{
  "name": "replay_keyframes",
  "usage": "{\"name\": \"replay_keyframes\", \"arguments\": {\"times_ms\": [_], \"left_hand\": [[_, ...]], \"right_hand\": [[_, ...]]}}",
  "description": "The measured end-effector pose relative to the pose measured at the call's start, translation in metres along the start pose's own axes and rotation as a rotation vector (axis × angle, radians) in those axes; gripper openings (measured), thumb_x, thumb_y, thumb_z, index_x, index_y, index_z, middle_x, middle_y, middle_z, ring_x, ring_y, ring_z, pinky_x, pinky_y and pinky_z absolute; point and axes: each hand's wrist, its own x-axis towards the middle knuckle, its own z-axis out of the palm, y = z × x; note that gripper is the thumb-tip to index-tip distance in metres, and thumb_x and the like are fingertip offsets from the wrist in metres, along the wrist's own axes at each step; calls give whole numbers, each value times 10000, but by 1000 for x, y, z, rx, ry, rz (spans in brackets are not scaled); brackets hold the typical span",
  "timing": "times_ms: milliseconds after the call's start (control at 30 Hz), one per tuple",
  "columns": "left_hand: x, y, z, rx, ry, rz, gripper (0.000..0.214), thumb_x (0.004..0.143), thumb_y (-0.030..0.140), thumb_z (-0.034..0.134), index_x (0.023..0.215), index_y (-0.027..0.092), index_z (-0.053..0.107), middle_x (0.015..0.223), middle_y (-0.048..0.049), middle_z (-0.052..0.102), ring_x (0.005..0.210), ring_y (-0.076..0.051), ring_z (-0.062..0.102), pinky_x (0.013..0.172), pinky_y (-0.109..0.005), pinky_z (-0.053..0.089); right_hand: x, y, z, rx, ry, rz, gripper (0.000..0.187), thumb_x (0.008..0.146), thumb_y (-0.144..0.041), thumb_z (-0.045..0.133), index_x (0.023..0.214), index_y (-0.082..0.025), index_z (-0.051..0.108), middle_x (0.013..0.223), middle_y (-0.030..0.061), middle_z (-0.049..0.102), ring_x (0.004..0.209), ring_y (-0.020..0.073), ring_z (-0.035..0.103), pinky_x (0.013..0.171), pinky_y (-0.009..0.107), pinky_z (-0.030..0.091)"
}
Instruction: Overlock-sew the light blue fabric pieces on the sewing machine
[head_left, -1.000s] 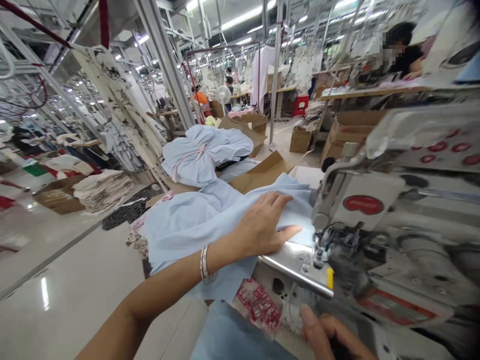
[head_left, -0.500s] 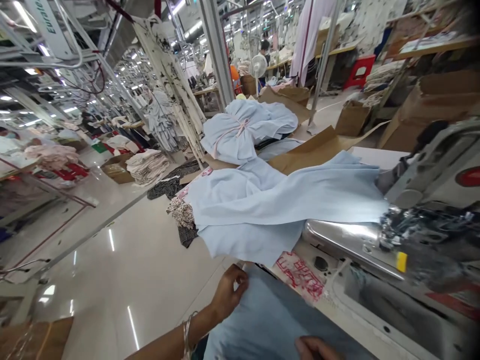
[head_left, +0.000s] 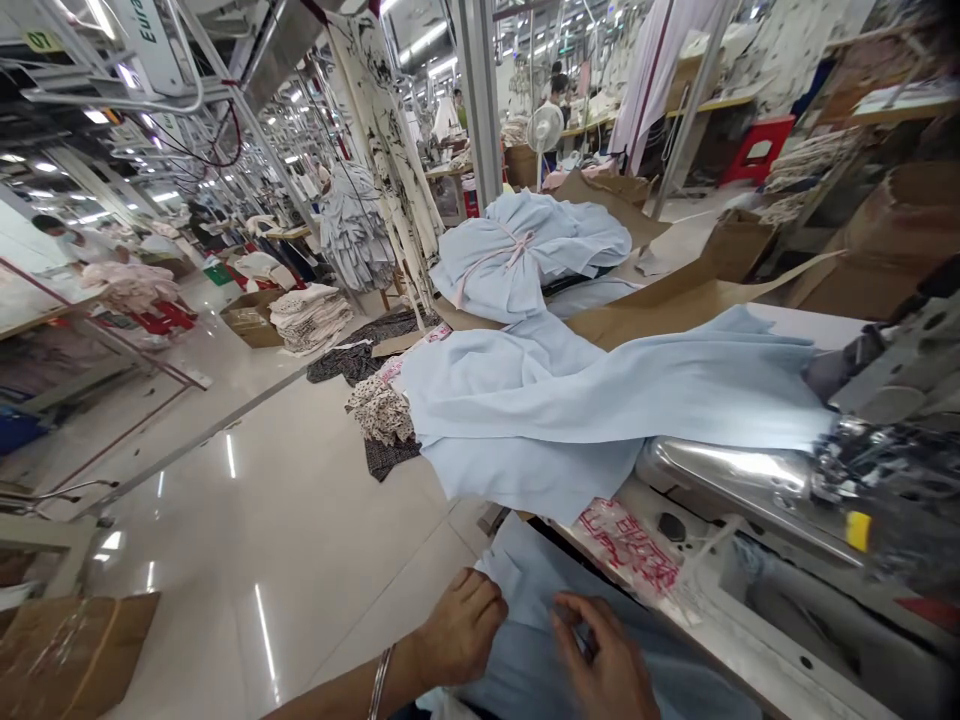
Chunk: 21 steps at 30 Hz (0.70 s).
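My left hand [head_left: 461, 630], a bangle on its wrist, is closed on the edge of a pale blue fabric piece [head_left: 536, 600] lying in my lap at the bottom of the view. My right hand [head_left: 604, 665] pinches the same piece just to the right. Above them a larger sheet of pale blue fabric [head_left: 585, 405] lies draped over the sewing machine [head_left: 847, 480] bed, running under its needle area. Neither hand touches that sheet.
A tied bundle of pale blue fabric [head_left: 525, 250] rests on brown cardboard [head_left: 675, 295] behind. Patterned cloth [head_left: 379, 415] hangs off the table's left edge over a shiny floor [head_left: 225, 560]. Cardboard boxes [head_left: 251, 320], stacked garments and other workers fill the hall.
My left hand left the fabric on the machine bed and dropped to my lap. Both hands now grip the lower blue piece. The view swung left and down.
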Motion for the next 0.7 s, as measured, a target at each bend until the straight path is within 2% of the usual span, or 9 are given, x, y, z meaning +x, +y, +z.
{"name": "replay_keyframes", "arguments": {"times_ms": [133,233,300,367,433,500,567,600,700], "left_hand": [[5,2,-1,-300,-38,-327,56,865,172,488,920,180,484,968,-94,531,884,-217,518,756,-366,476],[17,-11,1,-421,-53,-479,250,888,229,515,1121,176,445,1010,-79,507,746,-151,545,617,-279,507],[25,-23,1,-419,-91,-465,244,873,224,549,1103,181,481,992,-64,506,681,-130,529,577,-260,499],[33,-29,-3,-410,-121,-419,97,858,212,568,945,182,538,981,-70,510,774,-164,547,683,-302,516],[39,-27,-10,-397,-139,-351,20,881,198,535,874,181,543,1046,-101,521,957,-221,541,844,-370,493],[42,-15,-20,-395,-164,-241,50,917,188,479,914,189,528,1062,-111,554,1034,-233,529,915,-382,461],[40,1,-31,-384,-191,-138,82,946,185,423,939,206,502,925,-73,604,898,-194,574,826,-312,488],[38,9,-38,-363,-203,-126,88,955,191,411,953,218,495,840,-44,606,792,-174,583,747,-278,498],[35,28,-61,-287,-107,-260,114,960,245,445,1064,263,487,769,2,603,619,-148,580,579,-235,500]], "right_hand": [[9,6,9,-111,-61,7,356,862,-399,420,1084,-230,641,1060,102,615,895,247,658,723,349,520],[12,12,8,-189,-125,21,300,840,-339,390,913,-203,646,1059,140,585,850,286,668,676,405,514],[12,15,4,-201,-169,-2,258,843,-312,378,809,-210,613,1023,125,588,827,265,668,700,397,513],[13,16,0,-184,-214,-48,203,835,-263,388,787,-224,581,981,81,609,830,217,665,752,353,513],[14,15,-3,-163,-244,-89,174,814,-222,414,848,-229,584,981,53,637,892,191,662,812,313,507],[13,14,-7,-151,-251,-106,276,803,-224,454,1034,-218,607,1125,66,648,1049,196,637,887,304,493],[10,17,-13,-145,-261,-112,416,809,-260,513,1218,-233,587,1262,57,625,1155,200,597,947,303,473],[7,20,-19,-145,-272,-112,432,801,-278,550,1230,-257,605,1254,38,642,1139,205,612,943,304,478],[-12,38,-47,-179,-262,-66,278,755,-302,612,1003,-297,738,1036,13,743,959,251,693,860,343,517]]}}
